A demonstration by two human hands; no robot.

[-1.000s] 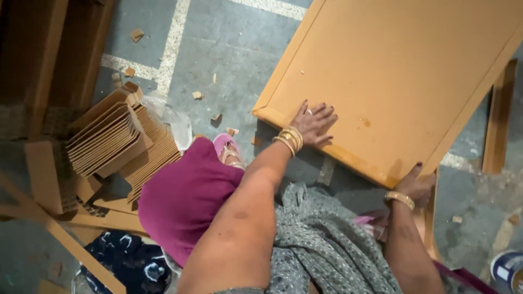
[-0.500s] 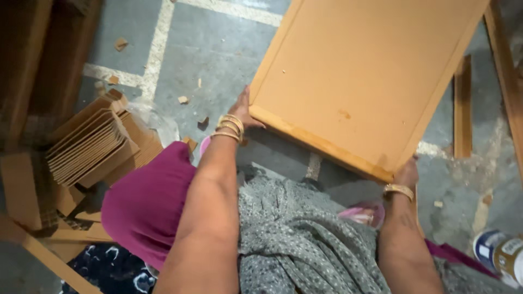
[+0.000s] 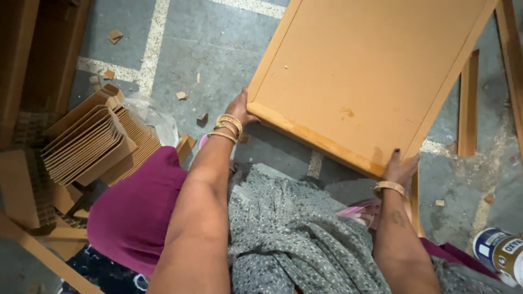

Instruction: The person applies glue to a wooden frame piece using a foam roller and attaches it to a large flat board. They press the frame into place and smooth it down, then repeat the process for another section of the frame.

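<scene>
Board [image 3: 376, 71] raised, long axis up-right.

Board [image 3: 370, 71] on floor [image 3: 212, 49] ahead; cardboard stack [image 3: 92, 141] left; tin [image 3: 504, 253] right, near.

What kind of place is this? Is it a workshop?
Probably yes, a small workshop with work done on the floor. Both hands, left hand and right hand, grip a framed wooden board. Folded cardboard pieces are stacked nearby, and wood scraps lie scattered on the grey stone floor.
</scene>
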